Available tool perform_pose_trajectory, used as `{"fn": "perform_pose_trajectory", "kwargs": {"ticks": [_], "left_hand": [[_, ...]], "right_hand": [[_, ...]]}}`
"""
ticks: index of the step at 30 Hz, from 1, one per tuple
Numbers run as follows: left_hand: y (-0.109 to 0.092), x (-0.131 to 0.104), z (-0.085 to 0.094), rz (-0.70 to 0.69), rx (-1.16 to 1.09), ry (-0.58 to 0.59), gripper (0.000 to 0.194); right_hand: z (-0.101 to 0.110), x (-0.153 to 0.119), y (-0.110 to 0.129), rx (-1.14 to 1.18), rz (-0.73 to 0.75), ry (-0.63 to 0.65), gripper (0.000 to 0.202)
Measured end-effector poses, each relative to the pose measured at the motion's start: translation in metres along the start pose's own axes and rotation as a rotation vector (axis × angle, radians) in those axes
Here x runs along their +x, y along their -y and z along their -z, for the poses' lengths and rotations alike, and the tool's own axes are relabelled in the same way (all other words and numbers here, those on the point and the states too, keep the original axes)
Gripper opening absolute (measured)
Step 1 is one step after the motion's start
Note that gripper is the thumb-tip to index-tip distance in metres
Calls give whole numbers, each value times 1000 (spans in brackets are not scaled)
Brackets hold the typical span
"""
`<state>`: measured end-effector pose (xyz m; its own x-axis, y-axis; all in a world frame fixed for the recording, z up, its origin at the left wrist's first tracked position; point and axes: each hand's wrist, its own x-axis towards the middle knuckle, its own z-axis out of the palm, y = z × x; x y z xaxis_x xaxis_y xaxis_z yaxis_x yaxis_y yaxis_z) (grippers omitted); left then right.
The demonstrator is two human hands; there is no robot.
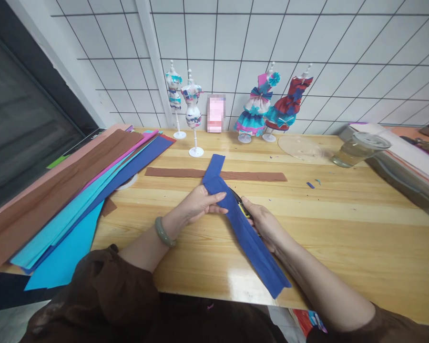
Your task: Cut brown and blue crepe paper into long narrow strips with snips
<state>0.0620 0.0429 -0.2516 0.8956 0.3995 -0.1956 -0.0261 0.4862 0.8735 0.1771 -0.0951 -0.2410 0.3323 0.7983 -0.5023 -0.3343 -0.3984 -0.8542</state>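
A long blue strip [248, 236] runs from above my left hand down to the table's front edge, bent near its upper end. My left hand [203, 202] pinches it just below the bend, thumb on top. Beside the strip's right edge, my right hand [262, 219] is closed around black and yellow scissors [243, 208], whose blades are partly hidden by the strip. A flat brown strip [257, 176] lies across the table behind both hands, passing under the blue strip's upper part.
Coloured sheets [67, 190] are piled at the left. Along the tiled wall stand small dress forms [193, 107], a pink-screened phone [216, 114] and forms in paper dresses [252, 114]. A cup [357, 150] and a box [407, 166] are at the right. Blue scraps [310, 185] lie nearby.
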Motion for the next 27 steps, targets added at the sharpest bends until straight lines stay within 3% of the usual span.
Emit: {"fn": "perform_pose_trajectory", "kwargs": {"ticks": [6,10,16,27], "left_hand": [[-4,4,7,70,-151,-36,24],[-3,8,11,32,-261,-84,14],[0,9,9,-27,-227,-104,14],[1,4,-2,-82,-181,-62,38]], "right_hand": [[0,1,-2,56,7,32,42],[0,2,-3,63,-4,54,42],[1,4,-5,67,-40,54,45],[1,3,-1,168,-15,166,42]]}}
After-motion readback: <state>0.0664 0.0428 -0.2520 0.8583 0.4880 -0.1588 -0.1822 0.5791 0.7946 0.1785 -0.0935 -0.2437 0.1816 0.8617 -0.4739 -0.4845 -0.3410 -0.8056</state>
